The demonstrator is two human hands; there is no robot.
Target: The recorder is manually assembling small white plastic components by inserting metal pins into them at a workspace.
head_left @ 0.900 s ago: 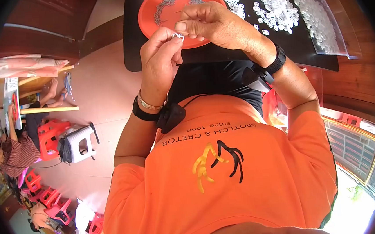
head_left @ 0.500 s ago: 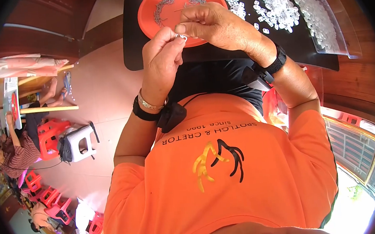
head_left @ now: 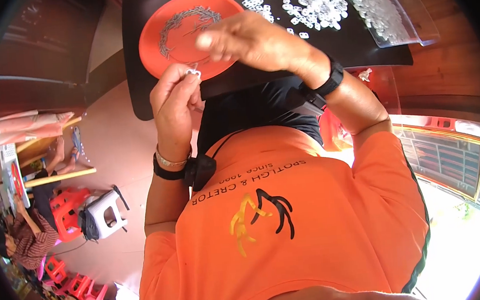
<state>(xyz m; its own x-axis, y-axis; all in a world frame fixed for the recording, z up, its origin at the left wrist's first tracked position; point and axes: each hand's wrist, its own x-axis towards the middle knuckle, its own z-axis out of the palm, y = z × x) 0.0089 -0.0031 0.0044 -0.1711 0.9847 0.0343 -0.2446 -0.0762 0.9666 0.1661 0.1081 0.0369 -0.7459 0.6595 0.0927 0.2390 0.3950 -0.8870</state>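
My left hand [head_left: 174,93] pinches a small white plastic clip [head_left: 193,73] between thumb and fingertips, just off the near rim of a round red plate [head_left: 150,50]. A thin bit sticks up from the clip, too small to make out. Over the plate's right side, my right hand [head_left: 257,41] is somewhat blurred, its fingers stretched loosely to the left with nothing visible in them. Grey nails [head_left: 171,25] lie in a curved row on the plate, some hidden behind the right hand.
Many loose white clips [head_left: 318,3] cover the right of the black table [head_left: 351,62], beside a clear tray [head_left: 375,9] full of more. On the left are a seated person [head_left: 35,239], a white stool [head_left: 110,214] and several red stools [head_left: 70,211].
My right hand has parted from the clip, its pinch loosening, and moved over the plate. The left hand keeps the clip. The whole view has shifted, with the plate now lower and further left.
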